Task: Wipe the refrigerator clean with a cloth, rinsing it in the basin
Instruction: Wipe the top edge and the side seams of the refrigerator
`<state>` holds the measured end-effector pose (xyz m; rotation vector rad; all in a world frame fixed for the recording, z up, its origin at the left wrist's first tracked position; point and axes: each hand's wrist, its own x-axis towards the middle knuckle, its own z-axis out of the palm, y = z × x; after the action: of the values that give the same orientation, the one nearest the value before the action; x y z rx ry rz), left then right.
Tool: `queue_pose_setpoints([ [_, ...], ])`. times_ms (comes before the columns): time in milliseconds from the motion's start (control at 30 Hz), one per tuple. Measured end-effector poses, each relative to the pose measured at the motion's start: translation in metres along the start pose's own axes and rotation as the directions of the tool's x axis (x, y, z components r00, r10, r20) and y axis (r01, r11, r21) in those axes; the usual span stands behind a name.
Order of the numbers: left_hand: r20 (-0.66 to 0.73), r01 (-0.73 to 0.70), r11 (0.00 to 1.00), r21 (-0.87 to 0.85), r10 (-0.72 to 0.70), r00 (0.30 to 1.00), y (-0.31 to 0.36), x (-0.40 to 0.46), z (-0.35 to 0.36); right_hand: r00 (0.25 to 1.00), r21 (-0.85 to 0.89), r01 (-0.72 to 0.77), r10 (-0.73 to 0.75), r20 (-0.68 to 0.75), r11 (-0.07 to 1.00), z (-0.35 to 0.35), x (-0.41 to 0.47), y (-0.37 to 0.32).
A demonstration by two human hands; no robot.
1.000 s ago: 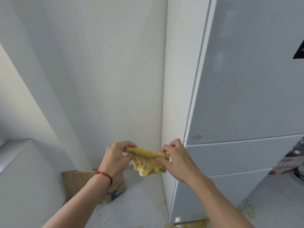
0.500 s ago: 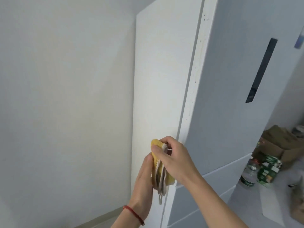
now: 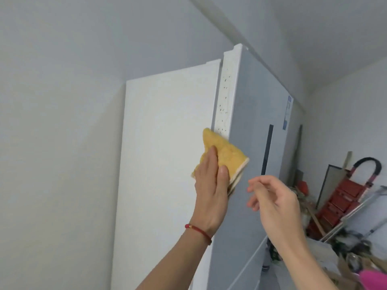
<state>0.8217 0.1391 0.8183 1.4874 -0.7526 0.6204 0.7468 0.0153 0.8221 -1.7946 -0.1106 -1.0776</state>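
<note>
Against the front corner of a tall white fridge (image 3: 167,164), seen from the head camera looking up, the left hand (image 3: 211,191) presses a folded yellow cloth (image 3: 222,155) flat onto the edge where the white side panel meets the grey door. The fingers (image 3: 211,162) lie stretched over the cloth, palm toward the fridge, so the cloth is pinned under the hand; whether the thumb curls under it cannot be told. The cloth's upper corner reaches a narrow white strip (image 3: 225,97) running up the door edge, which is dotted with small dark specks above the cloth. A red cord bracelet (image 3: 199,233) circles the left wrist. The right hand (image 3: 274,204) hangs in the air just right of the cloth, in front of the grey door, fingers loosely spread and curled, holding nothing and touching nothing. A dark vertical bar (image 3: 267,149) is set into the door, with a blue label (image 3: 288,113) higher up near the far edge. At lower right the floor area is cluttered and blurred; a red rack (image 3: 341,201) stands among it. The basin is out of view.
</note>
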Motion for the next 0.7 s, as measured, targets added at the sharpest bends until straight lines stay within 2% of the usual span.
queue_pose_setpoints([
  [67,-0.071,-0.084,0.982,0.169,0.097,0.993,0.009,0.032,0.019,1.000,-0.032,0.016,-0.015,0.008,0.999,-0.009,0.014,0.003],
  [133,-0.142,-0.135,0.961,0.243,0.173,0.975,0.020,0.061,0.030,1.000,-0.063,0.027,-0.026,0.017,0.998,-0.017,0.027,0.007],
  [267,-0.170,-0.203,0.928,0.312,0.265,0.949,0.060,0.136,0.019,0.997,-0.127,0.075,-0.070,0.042,0.989,-0.018,0.049,0.004],
  [400,-0.173,-0.212,0.932,0.295,0.271,0.947,0.109,0.196,0.008,0.991,-0.089,0.123,-0.119,0.053,0.988,-0.017,0.078,-0.010],
  [567,-0.160,-0.269,0.904,0.331,0.335,0.929,0.064,0.140,0.009,0.982,-0.059,0.187,-0.184,0.045,0.981,-0.014,0.091,-0.009],
  [700,-0.052,-0.257,0.902,0.348,0.292,0.955,0.038,0.107,-0.002,0.986,-0.115,0.164,-0.162,0.032,0.980,-0.009,0.089,-0.002],
])
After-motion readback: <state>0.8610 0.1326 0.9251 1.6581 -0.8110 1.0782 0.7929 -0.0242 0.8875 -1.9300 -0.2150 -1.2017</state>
